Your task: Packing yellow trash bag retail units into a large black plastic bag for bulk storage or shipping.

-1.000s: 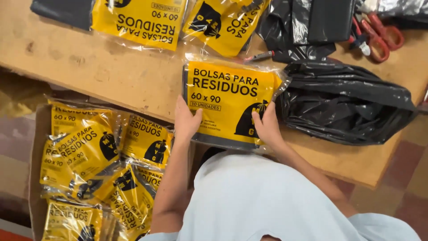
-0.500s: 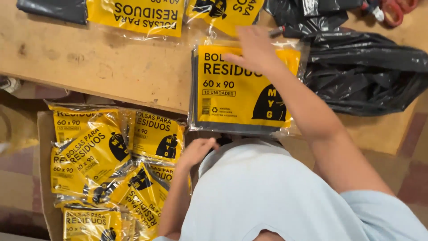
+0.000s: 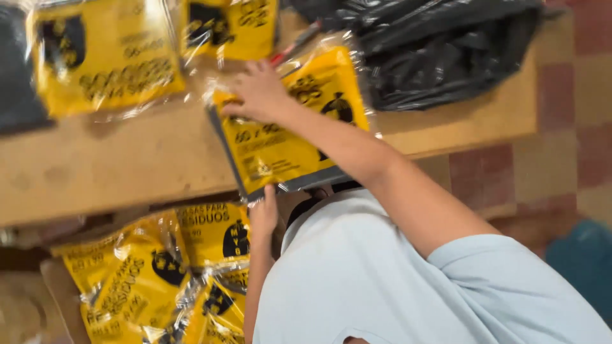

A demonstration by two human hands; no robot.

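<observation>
A flat yellow pack of black bags wrapped in clear plastic lies on the light brown wooden counter, with its near end poking out over the counter's edge. The right hand lies flat on the far end of this pack, fingers spread, pressing down; its grip is apart, not closed around anything. The left hand is at the near end of the pack, just under the counter's edge, and its fingers touch the pack's bottom corner. The picture is blurry there, so I cannot tell if the left grip is closed on the pack or just resting against it. Farther back on the counter lie two more yellow packs in clear plastic, close to the first one. A red pen pokes out just past the right hand. A big crumpled heap of black plastic bags sits on the right side of the counter, just beside the pack. Below the counter, on the left, is a pile of yellow packs, all jumbled together. The person wears a light blue shirt.
</observation>
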